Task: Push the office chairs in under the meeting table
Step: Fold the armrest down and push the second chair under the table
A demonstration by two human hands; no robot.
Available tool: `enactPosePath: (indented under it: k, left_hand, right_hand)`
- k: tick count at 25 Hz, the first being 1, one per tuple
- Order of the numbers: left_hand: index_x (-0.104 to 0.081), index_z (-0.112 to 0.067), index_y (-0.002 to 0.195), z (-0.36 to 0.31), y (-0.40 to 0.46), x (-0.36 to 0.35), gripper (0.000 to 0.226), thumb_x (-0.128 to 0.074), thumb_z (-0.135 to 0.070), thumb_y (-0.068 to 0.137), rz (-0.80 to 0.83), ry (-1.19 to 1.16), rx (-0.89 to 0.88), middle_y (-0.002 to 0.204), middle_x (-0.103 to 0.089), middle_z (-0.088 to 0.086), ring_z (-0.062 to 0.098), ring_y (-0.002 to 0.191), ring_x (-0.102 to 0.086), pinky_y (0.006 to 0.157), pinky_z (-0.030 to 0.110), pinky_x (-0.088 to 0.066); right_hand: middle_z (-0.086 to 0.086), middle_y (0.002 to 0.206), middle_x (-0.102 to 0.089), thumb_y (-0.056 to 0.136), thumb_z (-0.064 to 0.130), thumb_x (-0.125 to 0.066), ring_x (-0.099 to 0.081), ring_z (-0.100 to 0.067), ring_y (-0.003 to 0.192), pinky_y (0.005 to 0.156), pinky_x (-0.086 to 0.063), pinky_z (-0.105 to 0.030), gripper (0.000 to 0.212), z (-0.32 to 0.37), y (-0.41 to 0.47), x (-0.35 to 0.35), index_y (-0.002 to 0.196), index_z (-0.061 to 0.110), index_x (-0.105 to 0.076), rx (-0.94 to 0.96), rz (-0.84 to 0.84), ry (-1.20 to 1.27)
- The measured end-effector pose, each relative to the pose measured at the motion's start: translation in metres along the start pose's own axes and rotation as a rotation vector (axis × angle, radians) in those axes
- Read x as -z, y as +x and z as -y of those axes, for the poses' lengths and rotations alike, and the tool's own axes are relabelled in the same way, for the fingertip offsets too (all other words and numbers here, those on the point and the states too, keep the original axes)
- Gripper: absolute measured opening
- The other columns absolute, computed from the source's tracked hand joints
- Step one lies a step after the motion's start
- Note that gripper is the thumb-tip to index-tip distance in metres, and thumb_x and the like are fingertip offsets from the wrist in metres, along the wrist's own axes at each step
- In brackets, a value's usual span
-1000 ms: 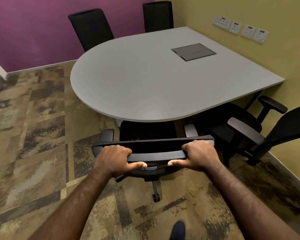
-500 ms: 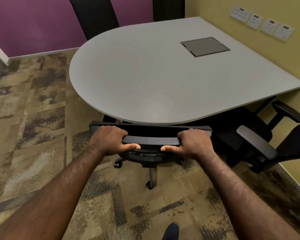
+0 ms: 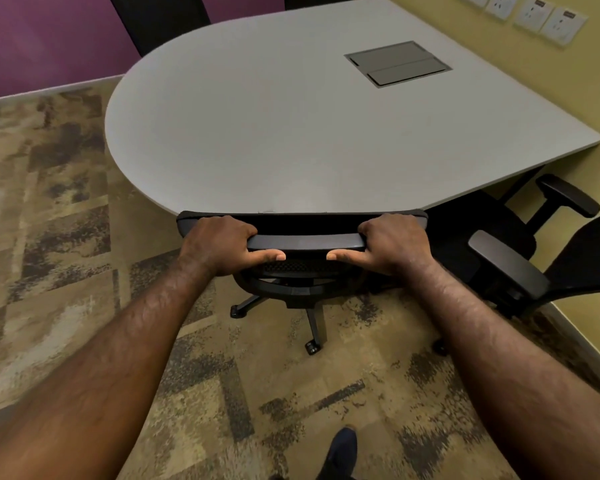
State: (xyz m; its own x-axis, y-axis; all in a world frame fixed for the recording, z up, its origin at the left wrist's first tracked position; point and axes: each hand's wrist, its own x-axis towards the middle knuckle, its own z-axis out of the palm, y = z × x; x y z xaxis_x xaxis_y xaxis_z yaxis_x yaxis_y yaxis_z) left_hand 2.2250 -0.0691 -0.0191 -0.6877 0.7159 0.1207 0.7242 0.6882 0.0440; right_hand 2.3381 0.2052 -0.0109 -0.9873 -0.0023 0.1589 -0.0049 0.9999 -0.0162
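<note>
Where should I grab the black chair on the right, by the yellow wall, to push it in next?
Take the chair on the right by the top edge of its backrest, one hand toward each end, coming from behind it on the wall side. Its seat already faces the meeting table, and the backrest is the broad rear part. The armrests look likelier to swivel it.
</note>
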Motion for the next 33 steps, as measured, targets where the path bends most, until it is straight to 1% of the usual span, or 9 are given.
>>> enactPosePath:
  k: [2, 6, 10, 14, 17, 24, 29, 33]
  left_hand:
    - [-0.046, -0.027, 0.055, -0.003, 0.007, 0.000, 0.075, -0.021, -0.097, 0.066, 0.004, -0.026, 0.002, 0.048, -0.046, -0.009, 0.007, 0.045, -0.044, 0.043, 0.024, -0.028]
    - [-0.051, -0.025, 0.056, -0.017, 0.024, -0.003, 0.078, -0.022, -0.097, 0.066, 0.015, -0.060, 0.017, 0.050, -0.050, -0.008, 0.009, 0.047, -0.047, 0.045, 0.025, -0.030]
    - [-0.051, -0.025, 0.056, -0.034, 0.039, -0.006, 0.080, -0.018, -0.098, 0.065, 0.016, -0.049, 0.034, 0.051, -0.051, -0.007, 0.011, 0.049, -0.048, 0.046, 0.026, -0.031]
    - [-0.052, -0.024, 0.057, -0.036, 0.051, -0.007, 0.082, -0.017, -0.098, 0.064, 0.029, -0.052, 0.059, 0.052, -0.052, -0.006, 0.011, 0.050, -0.049, 0.047, 0.026, -0.035]
    - [-0.051, -0.025, 0.056, -0.036, 0.054, -0.008, 0.080, -0.020, -0.098, 0.064, 0.027, -0.066, 0.071, 0.050, -0.051, -0.007, 0.011, 0.048, -0.048, 0.046, 0.025, -0.034]
    - [-0.045, -0.025, 0.051, -0.039, 0.028, -0.010, 0.075, -0.026, -0.095, 0.069, 0.010, -0.022, 0.060, 0.045, -0.045, -0.008, 0.009, 0.042, -0.043, 0.043, 0.023, -0.026]
    - [-0.042, -0.026, 0.049, -0.020, 0.009, -0.006, 0.071, -0.030, -0.092, 0.072, -0.016, 0.025, 0.052, 0.042, -0.041, -0.011, 0.006, 0.038, -0.039, 0.040, 0.022, -0.023]
    - [-0.042, -0.027, 0.049, 0.002, 0.014, 0.000, 0.069, -0.031, -0.091, 0.072, -0.028, -0.002, 0.028, 0.042, -0.041, -0.012, 0.005, 0.039, -0.039, 0.042, 0.021, -0.024]
  right_hand:
    - [0.007, 0.044, -0.040, 0.062, 0.099, -0.020, -0.035, -0.009, 0.040, 0.042, -0.023, -0.024, 0.081, -0.007, 0.004, 0.000, 0.048, 0.022, -0.043, 0.006, 0.003, -0.013]
    - [0.007, 0.041, -0.038, 0.063, 0.098, -0.020, -0.034, -0.010, 0.038, 0.043, -0.021, -0.022, 0.082, -0.031, 0.013, 0.001, 0.047, 0.021, -0.041, 0.018, -0.011, -0.048]
    - [0.007, 0.040, -0.035, 0.065, 0.097, -0.021, -0.032, -0.010, 0.037, 0.045, -0.022, -0.020, 0.081, -0.055, 0.022, 0.000, 0.045, 0.021, -0.039, 0.032, -0.031, -0.062]
    - [0.007, 0.039, -0.034, 0.065, 0.097, -0.021, -0.031, -0.010, 0.036, 0.045, -0.019, -0.020, 0.080, -0.066, 0.030, -0.001, 0.045, 0.021, -0.038, 0.047, -0.038, -0.059]
    - [0.006, 0.040, -0.035, 0.065, 0.097, -0.020, -0.031, -0.011, 0.037, 0.045, -0.017, -0.021, 0.081, -0.070, 0.033, -0.001, 0.045, 0.021, -0.037, 0.062, -0.023, -0.053]
    - [0.006, 0.041, -0.036, 0.064, 0.097, -0.017, -0.032, -0.011, 0.037, 0.043, -0.021, -0.022, 0.081, -0.060, 0.014, -0.003, 0.047, 0.021, -0.037, 0.101, -0.001, -0.013]
    - [0.006, 0.041, -0.038, 0.064, 0.098, -0.017, -0.036, -0.012, 0.037, 0.043, -0.023, -0.023, 0.082, -0.035, 0.011, -0.006, 0.047, 0.020, -0.038, 0.102, 0.002, 0.004]
    - [0.006, 0.042, -0.039, 0.063, 0.098, -0.018, -0.036, -0.012, 0.038, 0.042, -0.021, -0.023, 0.083, -0.018, 0.028, -0.004, 0.047, 0.019, -0.039, 0.082, 0.006, 0.033]
